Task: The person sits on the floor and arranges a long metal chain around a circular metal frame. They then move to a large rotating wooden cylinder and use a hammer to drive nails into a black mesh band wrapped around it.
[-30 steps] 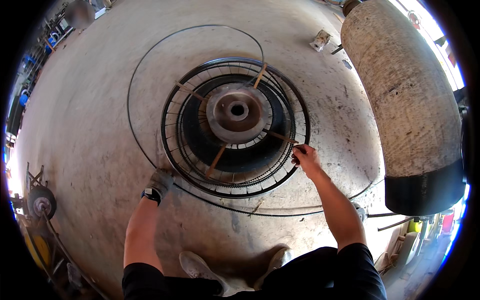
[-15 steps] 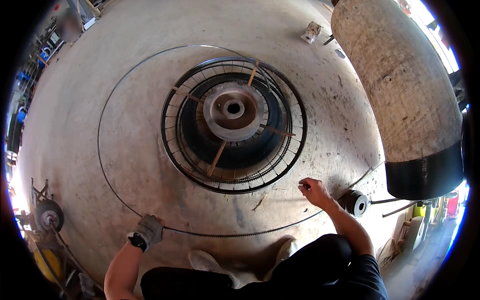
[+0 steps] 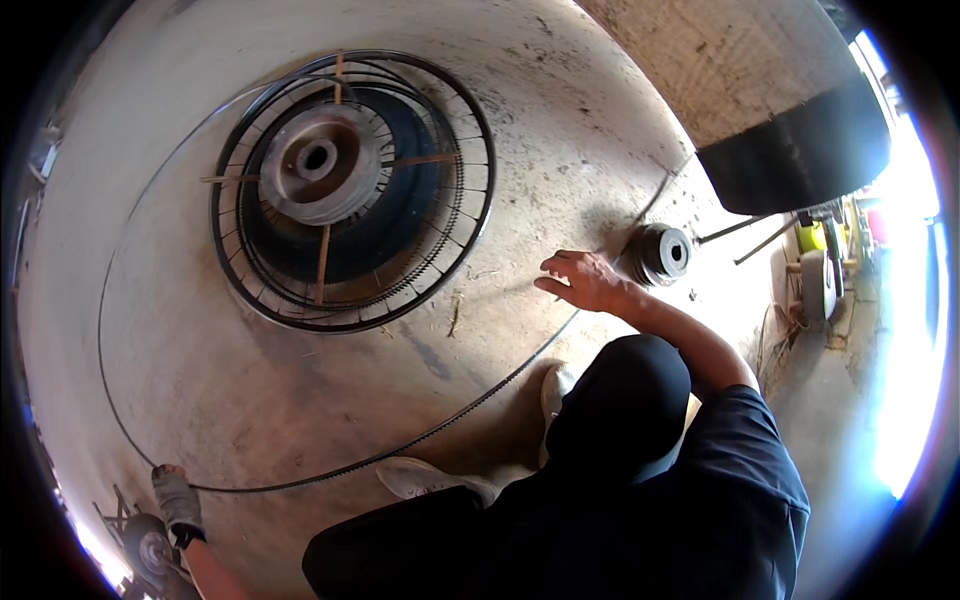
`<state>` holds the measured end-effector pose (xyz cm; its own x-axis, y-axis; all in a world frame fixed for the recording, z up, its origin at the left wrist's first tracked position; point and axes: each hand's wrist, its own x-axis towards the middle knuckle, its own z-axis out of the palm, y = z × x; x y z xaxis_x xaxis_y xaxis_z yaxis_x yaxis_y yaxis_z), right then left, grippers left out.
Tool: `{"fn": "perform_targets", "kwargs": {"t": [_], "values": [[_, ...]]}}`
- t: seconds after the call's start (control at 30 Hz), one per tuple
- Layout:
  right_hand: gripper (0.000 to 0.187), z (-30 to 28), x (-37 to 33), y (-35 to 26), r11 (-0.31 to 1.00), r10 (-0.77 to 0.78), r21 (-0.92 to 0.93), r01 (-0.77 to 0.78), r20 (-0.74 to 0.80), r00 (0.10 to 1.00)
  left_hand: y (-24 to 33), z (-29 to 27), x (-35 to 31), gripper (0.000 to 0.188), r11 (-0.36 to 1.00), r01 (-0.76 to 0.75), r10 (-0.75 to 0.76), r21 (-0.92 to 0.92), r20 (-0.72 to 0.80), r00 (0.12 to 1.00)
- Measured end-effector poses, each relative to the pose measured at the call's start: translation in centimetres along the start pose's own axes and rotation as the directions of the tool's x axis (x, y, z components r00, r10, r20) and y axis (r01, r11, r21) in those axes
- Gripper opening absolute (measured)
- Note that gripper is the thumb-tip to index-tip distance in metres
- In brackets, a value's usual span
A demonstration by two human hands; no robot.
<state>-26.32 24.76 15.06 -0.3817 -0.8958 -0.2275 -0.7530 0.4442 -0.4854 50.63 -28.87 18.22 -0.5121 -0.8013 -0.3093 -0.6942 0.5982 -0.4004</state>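
A long, thin band saw blade (image 3: pixel 432 428) with teeth along one edge curves over the floor in a wide loop. My left hand (image 3: pixel 178 498), in a grey glove, is closed round this blade at the lower left. Bare, with its fingers apart and nothing in them, my right hand (image 3: pixel 585 282) is held over the floor near the blade's right-hand stretch. Beyond my hands lies a spoked wire reel (image 3: pixel 490 205) with toothed band coiled inside it. On the reel's middle sits a round metal hub (image 3: pixel 345 200), with several thin wooden sticks round it.
Right of my right hand lies a dark grooved pulley (image 3: pixel 648 254). A big pale cylinder with a black end (image 3: pixel 800 155) stands at the upper right. A small wheel (image 3: pixel 150 548) is at the lower left. My shoes (image 3: pixel 430 480) are close to the blade.
The view has swung to the right, so the reel appears further left. My right hand's fingers have gone from curled to spread. My left hand still grips the blade.
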Motion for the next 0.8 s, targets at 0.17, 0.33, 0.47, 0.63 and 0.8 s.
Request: {"fn": "perform_targets", "kwargs": {"t": [0.17,0.33,0.47,0.63,0.8], "values": [[0.044,1.8,-4.3,1.0,0.964,-0.224,-0.137,0.226,0.034,0.974,-0.6,-1.1,1.9,0.016,0.981,0.196,-0.196,0.015,0.086,0.977],[0.042,3.8,-6.3,1.5,0.951,-0.268,-0.151,0.269,0.032,0.963,2.6,1.1,3.0,0.017,0.951,0.307,-0.307,0.027,0.154,0.939],[0.043,5.4,-6.3,1.9,0.952,-0.262,-0.148,0.268,0.056,0.963,4.6,1.7,3.9,0.019,0.941,0.334,-0.339,0.057,0.185,0.923],[0.045,7.8,-7.5,2.7,0.989,-0.063,-0.122,0.081,0.146,0.987,6.5,2.6,4.4,0.021,0.945,0.322,-0.326,0.055,0.222,0.919],[0.039,7.3,-8.0,4.3,0.995,0.095,-0.036,-0.089,0.199,0.975,6.9,4.1,2.9,0.023,0.945,0.321,-0.325,0.059,0.252,0.911]]}}
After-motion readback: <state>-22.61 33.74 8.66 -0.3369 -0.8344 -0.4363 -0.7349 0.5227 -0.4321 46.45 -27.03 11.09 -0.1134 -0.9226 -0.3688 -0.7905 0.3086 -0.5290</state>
